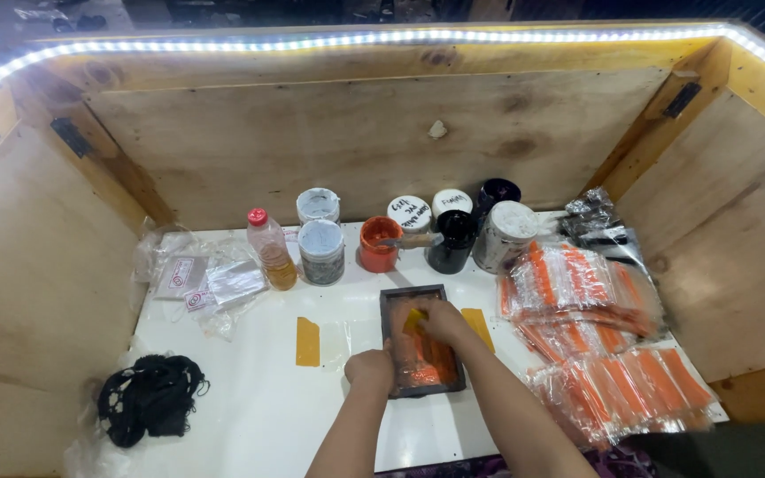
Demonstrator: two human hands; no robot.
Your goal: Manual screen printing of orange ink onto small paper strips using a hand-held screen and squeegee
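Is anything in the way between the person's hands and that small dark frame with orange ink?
Nothing visible. The left hand already rests against the frame at its left edge, and the right hand is inside it, pressing a yellow pad on the inked surface.

The frame (388, 335) was black, its mesh smeared orange with a yellow patch; the open pot (377, 243) was orange; the bottle (270, 249) held amber liquid under a red cap; the stacked packets (577, 288) showed orange stripes; the table (250, 416) was white.
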